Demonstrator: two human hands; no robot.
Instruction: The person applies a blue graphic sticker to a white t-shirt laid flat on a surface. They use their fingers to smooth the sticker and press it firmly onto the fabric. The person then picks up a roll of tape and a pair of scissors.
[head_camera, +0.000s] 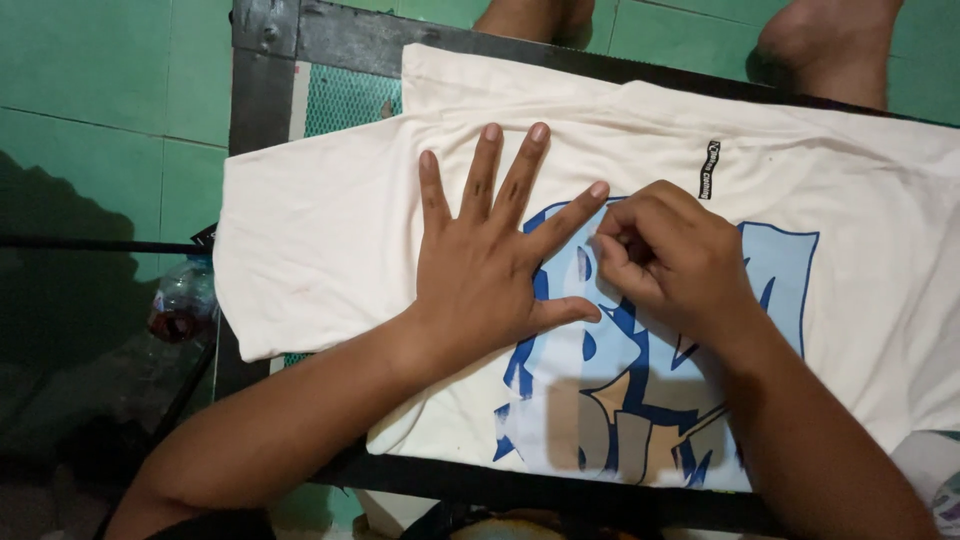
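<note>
Your left hand (485, 265) lies flat and spread on a cream T-shirt (330, 230), fingers fanned toward the collar side, the thumb resting on the edge of the blue graphic print (640, 390). Your right hand (675, 262) sits just beside it, fingers curled and pinching at the print's upper edge. The shirt is spread over a dark-framed surface (265, 60) with green mesh showing at one corner. A small black label (711, 168) lies on the shirt beyond your right hand. A plastic bottle (182, 300) lies on the green tiled floor (90, 80). Two bare feet (830, 45) stand beyond the surface.
</note>
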